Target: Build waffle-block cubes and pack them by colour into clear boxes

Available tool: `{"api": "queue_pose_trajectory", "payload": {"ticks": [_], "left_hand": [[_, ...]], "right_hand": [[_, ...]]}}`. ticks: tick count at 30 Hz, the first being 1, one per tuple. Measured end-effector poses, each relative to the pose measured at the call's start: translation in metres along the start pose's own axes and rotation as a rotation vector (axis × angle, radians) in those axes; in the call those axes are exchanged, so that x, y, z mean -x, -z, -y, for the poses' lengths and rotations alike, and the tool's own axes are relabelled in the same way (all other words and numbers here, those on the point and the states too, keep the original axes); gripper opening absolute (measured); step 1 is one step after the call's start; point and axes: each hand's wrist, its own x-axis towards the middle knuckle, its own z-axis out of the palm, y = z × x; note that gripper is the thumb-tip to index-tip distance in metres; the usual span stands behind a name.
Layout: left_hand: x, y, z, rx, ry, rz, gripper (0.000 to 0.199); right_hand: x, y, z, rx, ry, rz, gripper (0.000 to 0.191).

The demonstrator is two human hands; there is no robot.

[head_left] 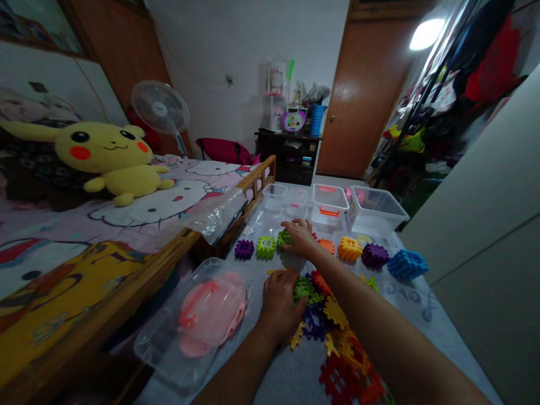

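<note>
My right hand (300, 238) reaches over the row of stacked pieces, its fingers closed on a green stack (283, 239). Nearer to me, my left hand (282, 301) curls around some green notched pieces (307, 290) at the left side of a loose pile. That pile also holds dark blue (315, 322), yellow (335, 312) and red pieces (337, 378). Along the row stand a purple stack (244, 249), a lighter green stack (266, 247), an orange stack (326, 246), a yellow-orange stack (349, 248), a dark purple stack (375, 256) and a blue stack (408, 264).
Clear plastic boxes (377, 209) line the table's far end. A transparent lid (169, 343) with a pink item (215, 315) lies at the left. Beside the table is a bed with a wooden rail (164, 253) and a yellow plush toy (126, 180); a white cabinet (485, 185) stands right.
</note>
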Motion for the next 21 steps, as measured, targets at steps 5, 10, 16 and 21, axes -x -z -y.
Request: {"api": "queue_pose_trajectory", "payload": {"ticks": [5, 10, 16, 21], "left_hand": [[0.0, 0.002, -0.001, -0.003, 0.001, 0.021, 0.049], [-0.001, 0.0, 0.0, -0.006, -0.011, 0.006, 0.047], [-0.001, -0.001, 0.002, -0.036, -0.015, -0.004, 0.05], [-0.001, -0.001, 0.0, -0.032, -0.023, -0.043, 0.049]], "right_hand": [[0.0, 0.001, 0.003, 0.03, -0.004, 0.051, 0.06], [0.0, 0.0, 0.003, 0.042, 0.002, 0.067, 0.062], [0.015, 0.025, 0.011, 0.034, 0.018, -0.015, 0.07], [0.072, 0.048, 0.004, -0.139, 0.077, -0.139, 0.047]]}}
